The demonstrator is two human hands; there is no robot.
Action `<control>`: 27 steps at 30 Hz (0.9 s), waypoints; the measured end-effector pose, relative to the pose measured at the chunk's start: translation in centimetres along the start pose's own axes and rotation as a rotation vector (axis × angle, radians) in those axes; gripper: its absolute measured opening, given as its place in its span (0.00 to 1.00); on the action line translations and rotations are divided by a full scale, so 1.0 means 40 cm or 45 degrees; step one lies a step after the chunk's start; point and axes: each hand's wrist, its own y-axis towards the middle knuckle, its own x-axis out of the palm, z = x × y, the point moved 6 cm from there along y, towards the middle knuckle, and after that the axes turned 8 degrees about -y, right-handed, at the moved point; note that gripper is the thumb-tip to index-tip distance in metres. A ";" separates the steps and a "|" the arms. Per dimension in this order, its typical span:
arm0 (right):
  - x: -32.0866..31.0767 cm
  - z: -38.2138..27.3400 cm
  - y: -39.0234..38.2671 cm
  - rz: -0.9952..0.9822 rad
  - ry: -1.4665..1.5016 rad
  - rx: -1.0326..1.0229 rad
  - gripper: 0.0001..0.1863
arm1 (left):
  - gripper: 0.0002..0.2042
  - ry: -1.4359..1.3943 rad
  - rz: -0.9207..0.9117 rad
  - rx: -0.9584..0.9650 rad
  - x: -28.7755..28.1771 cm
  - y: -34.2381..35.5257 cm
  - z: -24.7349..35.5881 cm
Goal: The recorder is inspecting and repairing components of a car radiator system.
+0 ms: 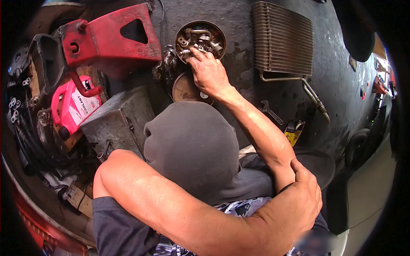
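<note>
Round tin [219,33] of metal fittings [206,38] sits ahead on floor [240,70]; right hand [208,74] nearer, fingers loosely bent, tips among fittings, cannot tell if any held; left hand [305,187] well back, curled over right forearm [258,128] near elbow; curved pipe fitting [199,31] lies crosswise beyond fingertips.

Floor [337,79]: dark, stained. Landmark: round tin [222,36], resting on it. Finned metal coil [284,40] right of tin; brown round lid [181,88] just nearer the wearer than tin; adjustable wrench [273,114] to tin's lower right.
</note>
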 end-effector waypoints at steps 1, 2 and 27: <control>0.004 -0.001 -0.009 0.001 -0.002 0.005 0.15 | 0.22 0.079 -0.126 -0.015 0.005 0.008 0.008; -0.001 -0.008 -0.019 0.061 0.080 0.004 0.15 | 0.21 0.160 -0.252 -0.032 0.011 0.011 0.009; -0.080 0.166 0.006 -0.072 -0.123 0.518 0.12 | 0.18 0.092 -0.164 -0.185 0.009 0.012 -0.010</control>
